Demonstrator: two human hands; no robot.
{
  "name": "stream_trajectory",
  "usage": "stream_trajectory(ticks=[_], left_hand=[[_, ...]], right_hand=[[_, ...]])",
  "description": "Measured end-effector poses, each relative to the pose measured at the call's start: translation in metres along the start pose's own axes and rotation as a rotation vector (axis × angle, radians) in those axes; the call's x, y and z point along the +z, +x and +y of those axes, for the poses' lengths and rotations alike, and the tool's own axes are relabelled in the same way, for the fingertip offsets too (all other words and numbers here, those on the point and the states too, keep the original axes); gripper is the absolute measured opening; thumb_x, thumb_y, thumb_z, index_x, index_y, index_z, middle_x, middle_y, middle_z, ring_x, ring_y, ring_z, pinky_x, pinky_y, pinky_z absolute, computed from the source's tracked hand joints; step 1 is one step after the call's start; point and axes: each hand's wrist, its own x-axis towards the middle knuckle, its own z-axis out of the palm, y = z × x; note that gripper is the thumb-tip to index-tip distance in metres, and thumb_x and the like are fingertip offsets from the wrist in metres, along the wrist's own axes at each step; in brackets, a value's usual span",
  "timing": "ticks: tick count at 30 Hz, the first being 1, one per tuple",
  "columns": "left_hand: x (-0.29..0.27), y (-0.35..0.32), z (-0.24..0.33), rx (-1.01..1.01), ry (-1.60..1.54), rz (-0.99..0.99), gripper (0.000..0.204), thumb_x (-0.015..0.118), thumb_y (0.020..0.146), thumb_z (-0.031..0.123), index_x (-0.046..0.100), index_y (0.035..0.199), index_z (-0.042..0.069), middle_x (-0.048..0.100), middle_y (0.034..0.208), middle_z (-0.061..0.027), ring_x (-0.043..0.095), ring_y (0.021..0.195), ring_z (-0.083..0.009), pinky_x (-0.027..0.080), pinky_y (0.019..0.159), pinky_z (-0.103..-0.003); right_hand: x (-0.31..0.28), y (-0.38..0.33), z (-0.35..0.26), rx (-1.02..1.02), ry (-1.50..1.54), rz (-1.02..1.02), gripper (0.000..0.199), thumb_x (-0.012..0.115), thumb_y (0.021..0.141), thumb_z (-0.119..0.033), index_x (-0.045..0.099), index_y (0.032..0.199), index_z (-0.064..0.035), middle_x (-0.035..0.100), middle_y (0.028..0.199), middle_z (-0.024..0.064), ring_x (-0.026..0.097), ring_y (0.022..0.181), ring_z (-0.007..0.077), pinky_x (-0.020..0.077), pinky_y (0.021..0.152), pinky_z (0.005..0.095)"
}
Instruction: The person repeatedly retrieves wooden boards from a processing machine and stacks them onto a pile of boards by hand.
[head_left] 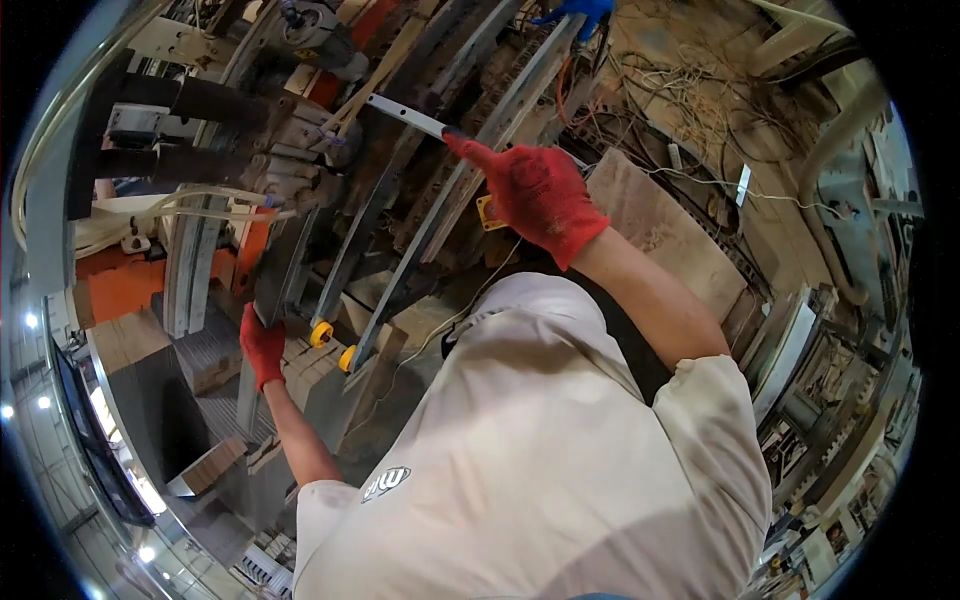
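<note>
My right hand (545, 200), in a red glove with a darkened fingertip, reaches over the machine's parallel metal rails. Its index finger stretches to the near end of a flat silver strip with holes (405, 115), and the other fingers are curled in. How the strip is pinched is partly hidden. My left hand (263, 348), also red-gloved, is lower on the left, with its fingers around the lower end of a grey metal rail (284, 262). Beside it, two rails end in yellow round caps (321, 334).
Stacks of flat cardboard (130, 345) stand at the left, below an orange machine part (122, 290). Tangled wires (690, 90) lie at the upper right, near a brown dusty panel (660, 215). A thin white cable (400, 365) hangs between me and the rails. A blue object (585, 12) sits at the top.
</note>
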Motion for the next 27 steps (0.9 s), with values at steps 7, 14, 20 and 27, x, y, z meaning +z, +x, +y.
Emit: stream_trajectory(ticks=[7, 14, 20, 27], left_hand=[[0.005, 0.000, -0.014, -0.016, -0.003, 0.035, 0.042, 0.072, 0.068, 0.012, 0.057, 0.108, 0.008, 0.066, 0.102, -0.0158, 0.061, 0.098, -0.0393, 0.050, 0.078, -0.046], [0.003, -0.001, 0.011, -0.009, 0.262, 0.076, 0.048, 0.073, 0.066, 0.017, 0.057, 0.112, 0.015, 0.064, 0.099, -0.0110, 0.062, 0.095, -0.0351, 0.050, 0.077, -0.047], [-0.008, -0.015, -0.006, -0.168, 0.318, -0.081, 0.071, 0.076, 0.068, 0.026, 0.046, 0.133, 0.020, 0.057, 0.124, -0.0071, 0.052, 0.119, -0.0300, 0.033, 0.100, -0.055], [-0.024, -0.046, -0.022, -0.288, 0.335, -0.095, 0.067, 0.070, 0.071, 0.023, 0.046, 0.134, 0.019, 0.056, 0.127, -0.0097, 0.050, 0.121, -0.0313, 0.027, 0.105, -0.055]], right_hand=[[0.000, 0.000, 0.003, -0.016, 0.047, 0.022, 0.064, 0.054, 0.080, -0.007, 0.046, 0.142, -0.0228, 0.066, 0.074, 0.0167, 0.066, 0.066, 0.0349, 0.0523, 0.058, 0.0452], [0.003, 0.003, 0.005, 0.022, -0.004, -0.042, 0.077, 0.064, 0.073, -0.012, 0.041, 0.145, -0.0286, 0.065, 0.074, 0.0156, 0.066, 0.068, 0.0356, 0.0526, 0.060, 0.0447], [-0.001, 0.003, 0.003, 0.045, -0.050, -0.098, 0.088, 0.078, 0.068, -0.022, 0.038, 0.146, -0.0306, 0.067, 0.077, 0.0136, 0.066, 0.070, 0.0348, 0.0519, 0.061, 0.0446], [0.013, -0.008, 0.017, -0.028, -0.004, 0.021, 0.071, 0.062, 0.081, -0.015, 0.037, 0.146, -0.0310, 0.065, 0.075, 0.0163, 0.065, 0.065, 0.0354, 0.0513, 0.058, 0.0468]])
